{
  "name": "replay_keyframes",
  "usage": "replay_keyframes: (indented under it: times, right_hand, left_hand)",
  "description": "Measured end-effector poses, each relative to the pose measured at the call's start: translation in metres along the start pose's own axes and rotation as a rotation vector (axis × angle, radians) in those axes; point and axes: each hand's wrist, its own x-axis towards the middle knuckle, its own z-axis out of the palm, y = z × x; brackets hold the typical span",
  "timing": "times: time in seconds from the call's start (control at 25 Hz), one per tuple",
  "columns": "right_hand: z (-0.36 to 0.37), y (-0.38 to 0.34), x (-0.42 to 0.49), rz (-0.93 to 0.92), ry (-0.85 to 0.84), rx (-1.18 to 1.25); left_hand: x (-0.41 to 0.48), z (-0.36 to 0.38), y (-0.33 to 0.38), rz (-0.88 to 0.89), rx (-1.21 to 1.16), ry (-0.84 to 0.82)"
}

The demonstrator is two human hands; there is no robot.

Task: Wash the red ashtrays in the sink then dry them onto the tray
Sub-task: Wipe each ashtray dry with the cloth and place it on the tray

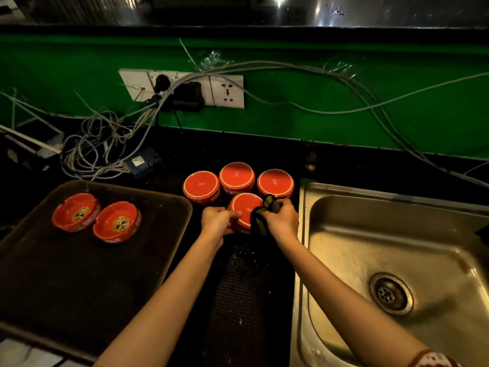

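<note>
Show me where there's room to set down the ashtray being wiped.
The tray is bare across its near and right parts, beside two upright ashtrays at its far left. So is the sink basin. Between them it is crowded: three upturned ashtrays behind the left hand and right hand.

You see two upright ashtrays [76,211] on the tray [79,274]; four inverted ashtrays [236,176] crowd the worktop [264,154] beside the sink [344,247].

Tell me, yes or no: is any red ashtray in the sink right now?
No, the sink holds only its drain; four ashtrays stand upside down on the counter and two sit in the tray.
</note>
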Motion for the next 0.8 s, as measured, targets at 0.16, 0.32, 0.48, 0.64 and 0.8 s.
replay_keyframes:
  times: [0.16, 0.32, 0.48, 0.64, 0.8]
  right_hand:
    - [-0.015, 0.010, -0.007, -0.107, -0.110, -0.004]
    - [-0.017, 0.015, -0.021, -0.413, -0.189, -0.155]
    - [0.003, 0.027, -0.040, -0.655, -0.178, -0.389]
    - [0.006, 0.045, -0.066, -0.677, -0.076, -0.492]
    - [0.017, 0.034, -0.076, -0.741, -0.114, -0.428]
  left_hand:
    - [-0.031, -0.009, -0.003, -0.010, 0.008, 0.015]
    - [-0.058, -0.025, -0.016, -0.018, -0.028, -0.022]
    - [-0.067, -0.039, -0.031, -0.032, -0.116, -0.144]
    - [-0.064, -0.044, -0.039, -0.042, -0.190, -0.144]
    - [-0.059, -0.044, -0.038, -0.038, -0.213, -0.165]
